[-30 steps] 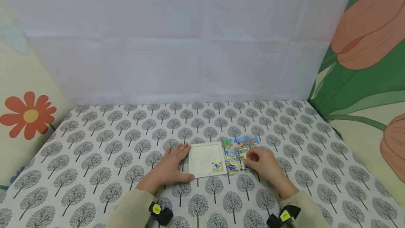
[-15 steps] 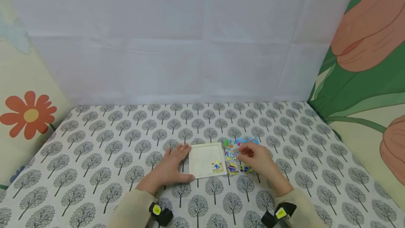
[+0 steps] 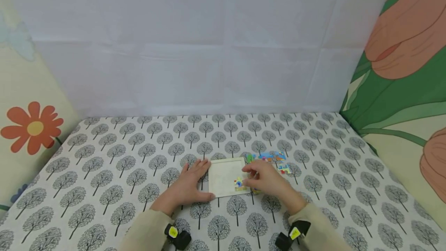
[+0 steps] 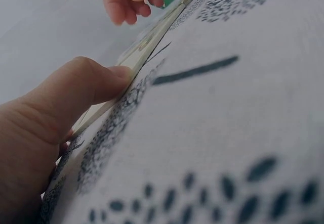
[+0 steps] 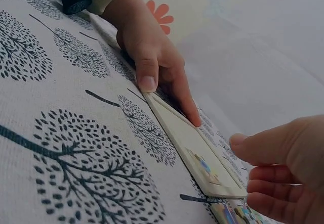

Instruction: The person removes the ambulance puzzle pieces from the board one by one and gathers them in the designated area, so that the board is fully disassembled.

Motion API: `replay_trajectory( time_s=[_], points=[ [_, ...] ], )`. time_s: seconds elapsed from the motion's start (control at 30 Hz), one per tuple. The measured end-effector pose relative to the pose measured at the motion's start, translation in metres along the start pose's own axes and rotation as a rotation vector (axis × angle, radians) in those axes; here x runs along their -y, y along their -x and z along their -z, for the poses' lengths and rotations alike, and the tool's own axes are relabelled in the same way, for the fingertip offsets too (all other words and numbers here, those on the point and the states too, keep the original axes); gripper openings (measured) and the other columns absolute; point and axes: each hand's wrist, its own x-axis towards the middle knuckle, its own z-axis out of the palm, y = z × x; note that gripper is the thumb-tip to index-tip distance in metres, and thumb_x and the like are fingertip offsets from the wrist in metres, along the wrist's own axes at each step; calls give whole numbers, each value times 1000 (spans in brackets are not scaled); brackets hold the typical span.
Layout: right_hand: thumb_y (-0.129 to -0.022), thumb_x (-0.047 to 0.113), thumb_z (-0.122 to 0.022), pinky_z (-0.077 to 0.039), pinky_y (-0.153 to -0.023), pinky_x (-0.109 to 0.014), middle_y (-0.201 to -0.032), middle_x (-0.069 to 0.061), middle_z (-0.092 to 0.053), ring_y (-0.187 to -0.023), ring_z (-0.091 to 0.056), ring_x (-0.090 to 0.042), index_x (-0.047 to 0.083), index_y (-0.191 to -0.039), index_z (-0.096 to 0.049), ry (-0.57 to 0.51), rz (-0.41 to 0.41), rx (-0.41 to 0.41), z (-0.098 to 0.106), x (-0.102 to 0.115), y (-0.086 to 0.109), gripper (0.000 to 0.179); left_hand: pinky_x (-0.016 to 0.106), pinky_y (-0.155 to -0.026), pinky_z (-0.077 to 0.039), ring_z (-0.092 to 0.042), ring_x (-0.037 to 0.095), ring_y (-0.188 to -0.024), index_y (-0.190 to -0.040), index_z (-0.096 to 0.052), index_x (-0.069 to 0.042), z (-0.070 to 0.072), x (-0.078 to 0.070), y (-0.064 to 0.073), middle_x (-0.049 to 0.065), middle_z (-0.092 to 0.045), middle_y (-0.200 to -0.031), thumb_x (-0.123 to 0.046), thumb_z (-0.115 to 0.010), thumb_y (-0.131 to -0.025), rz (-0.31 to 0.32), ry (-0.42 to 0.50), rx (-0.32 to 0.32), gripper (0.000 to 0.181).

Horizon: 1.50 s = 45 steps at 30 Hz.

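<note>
A pale, square puzzle tray lies flat on the cloth, with one colourful jigsaw piece in its lower right corner. My left hand rests along the tray's left side, fingers outstretched. Its thumb presses the near edge in the left wrist view. Over the tray's right edge, beside that piece, hovers my right hand. Its thumb stands apart from the loosely bent fingers in the right wrist view, and nothing shows between them. More jigsaw pieces lie to the right, partly hidden beneath this hand.
The tablecloth is white with printed grey trees. A white cloth backdrop rises behind the table. Flower-patterned panels flank it, one with an orange flower at left, another with large tulips at right.
My right hand has moved left from the loose pieces to the tray's right edge, uncovering pieces at the far right. The left hand and the tray have stayed put.
</note>
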Motion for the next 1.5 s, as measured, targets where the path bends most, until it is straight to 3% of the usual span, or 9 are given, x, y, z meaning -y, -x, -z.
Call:
replay_trajectory(
  time_s=[0.23,0.43,0.6,0.93,1.23,1.5],
  points=[
    [-80,13,-70,-46,-65,-23,-96,-7,-60,-75,-52,-13,0,-108,-65,93,39,80,-8,5,-6,32,57,-112,0,-15,38,-140,-143,-30,0,-1,1,0,16,-25,-151,-45,-76,-68,-7,1,-1,99],
    [-78,14,-70,-48,-77,-30,-98,-6,-63,-85,-56,-17,2,-104,-67,228,83,107,-13,10,-9,29,58,-112,0,-15,38,-140,-143,-30,0,-1,2,-1,17,-26,-150,-45,-76,-68,-10,-2,0,99],
    [-77,14,-73,-47,-74,-29,-91,0,-62,-82,-55,-15,8,-94,-69,281,39,140,-14,14,-14,18,59,-111,0,-16,40,-139,-143,-30,1,-1,1,-1,18,-26,-150,-46,-75,-69,-14,2,6,99],
    [-69,6,-80,-41,-53,-25,-68,4,-54,-59,-45,-12,15,-73,-63,225,-179,270,-11,22,-40,20,60,-111,-1,-17,41,-138,-143,-30,2,-1,2,-1,20,-26,-149,-44,-75,-69,-23,-19,-13,98],
    [-68,8,-81,-40,-53,-24,-68,4,-54,-59,-45,-12,17,-69,-61,254,-193,369,-8,22,-54,22,61,-110,-2,-17,41,-138,-143,-30,2,0,3,0,20,-27,-149,-42,-75,-69,-21,-12,-15,97],
    [-68,9,-81,-38,-55,-25,-70,3,-53,-61,-43,-12,16,-73,-61,215,-175,374,-5,16,-51,22,61,-110,-2,-17,41,-138,-142,-31,3,-1,1,-2,20,-27,-149,-42,-76,-68,-28,-5,-16,98]
  ],
)
